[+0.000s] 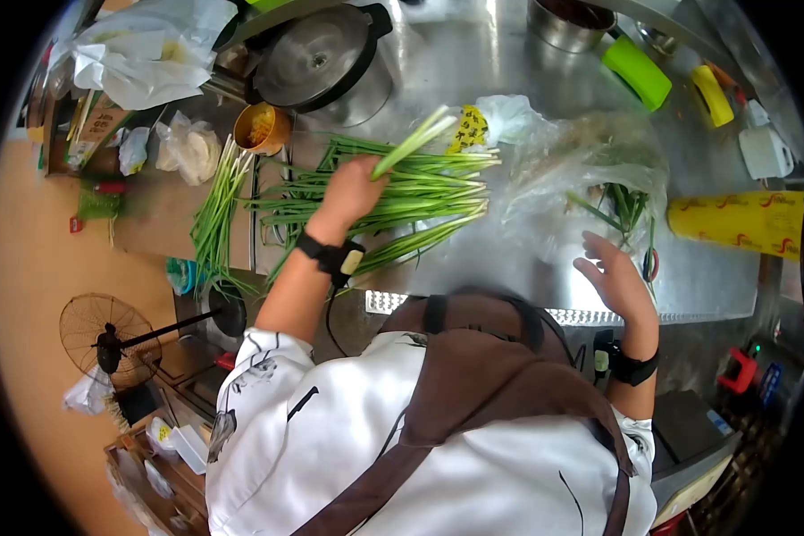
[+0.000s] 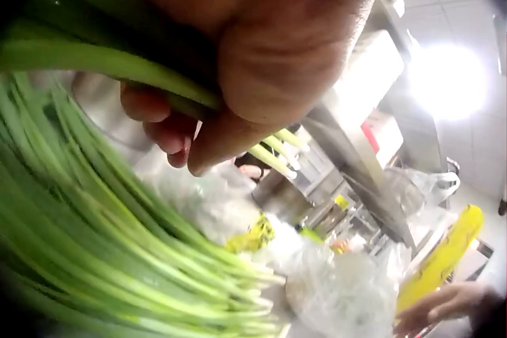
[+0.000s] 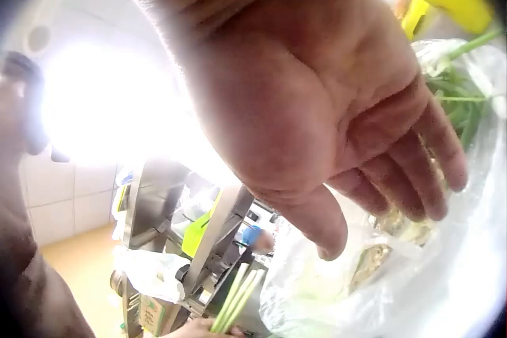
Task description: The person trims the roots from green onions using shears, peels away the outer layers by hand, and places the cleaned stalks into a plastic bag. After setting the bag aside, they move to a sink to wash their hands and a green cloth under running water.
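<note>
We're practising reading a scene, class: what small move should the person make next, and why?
Probably lower the held spring onions onto the spread spring onions, turning them into line. The left hand grips them over that row, their white ends slanting away from its white ends, while the right hand is open and empty.

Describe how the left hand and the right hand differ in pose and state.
The left hand is curled round a few green onion stalks; the right hand is open and holds nothing. The left hand is over the spread-out green onions, the right hand near the clear plastic bag. Both are bare, with a black band at the wrist.
</note>
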`<state>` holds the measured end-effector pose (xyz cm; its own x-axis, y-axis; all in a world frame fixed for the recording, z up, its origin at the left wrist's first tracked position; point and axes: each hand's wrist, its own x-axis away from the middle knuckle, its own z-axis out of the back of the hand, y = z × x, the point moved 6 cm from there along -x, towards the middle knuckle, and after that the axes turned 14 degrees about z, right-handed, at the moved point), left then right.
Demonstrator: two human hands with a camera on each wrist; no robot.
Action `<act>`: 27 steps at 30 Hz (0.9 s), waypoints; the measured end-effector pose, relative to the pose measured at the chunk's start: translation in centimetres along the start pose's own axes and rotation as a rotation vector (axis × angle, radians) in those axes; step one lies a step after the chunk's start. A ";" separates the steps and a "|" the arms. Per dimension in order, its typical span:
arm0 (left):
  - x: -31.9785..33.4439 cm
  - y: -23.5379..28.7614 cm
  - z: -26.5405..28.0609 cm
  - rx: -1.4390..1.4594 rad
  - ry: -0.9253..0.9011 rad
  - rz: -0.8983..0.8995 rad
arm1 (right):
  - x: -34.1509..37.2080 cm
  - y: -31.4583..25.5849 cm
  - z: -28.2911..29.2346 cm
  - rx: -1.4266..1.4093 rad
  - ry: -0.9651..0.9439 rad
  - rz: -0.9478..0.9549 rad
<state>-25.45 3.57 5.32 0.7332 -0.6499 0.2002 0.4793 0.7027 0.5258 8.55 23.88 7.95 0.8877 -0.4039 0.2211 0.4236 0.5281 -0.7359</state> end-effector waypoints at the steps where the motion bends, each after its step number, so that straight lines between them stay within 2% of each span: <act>1: -0.9 -0.3 -1.8 -0.062 -0.027 -0.022 | 0.1 -0.6 -0.4 -0.007 0.008 -0.003; 3: -2.2 -0.8 -4.3 -0.116 -0.065 -0.059 | 0.4 -1.6 -1.1 0.018 0.044 0.002; 5: -3.5 -1.6 -6.2 -0.319 -0.075 0.010 | 0.4 -3.0 -1.2 0.006 0.089 0.044; 9: -3.6 -0.6 -5.7 -0.312 -0.168 -0.029 | 0.1 -4.7 -2.5 -0.030 0.068 0.018; 11: -3.7 -1.2 -6.1 -0.293 -0.110 -0.058 | -0.6 -5.0 -3.8 -0.019 0.069 0.042; 12: -3.8 -1.2 -6.0 -0.275 -0.047 -0.084 | -1.4 -5.0 -4.7 -0.131 0.044 0.033; 14: -3.9 -1.0 -6.1 -0.289 -0.073 -0.064 | -3.1 -4.8 -7.0 -0.334 0.044 0.087; 16: -3.9 -0.4 -5.7 -0.301 -0.093 -0.051 | -5.5 -4.1 -10.2 -0.625 -0.012 0.059; 19: -2.1 1.5 -3.4 -0.231 -0.090 -0.092 | -8.8 -5.0 -12.5 -0.652 0.012 0.009; 23: 1.5 4.5 0.2 -0.118 -0.016 -0.156 | -11.5 -7.8 -13.5 -0.821 0.120 0.002; 27: 3.7 5.8 0.9 -0.041 -0.043 -0.147 | -12.8 -8.0 -14.0 -0.918 0.150 0.046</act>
<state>-20.40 4.97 9.89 0.6325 -0.7580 0.1590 0.6002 0.6095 0.5179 -8.76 14.35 2.02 0.8402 -0.5236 0.1409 0.0226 -0.2258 -0.9739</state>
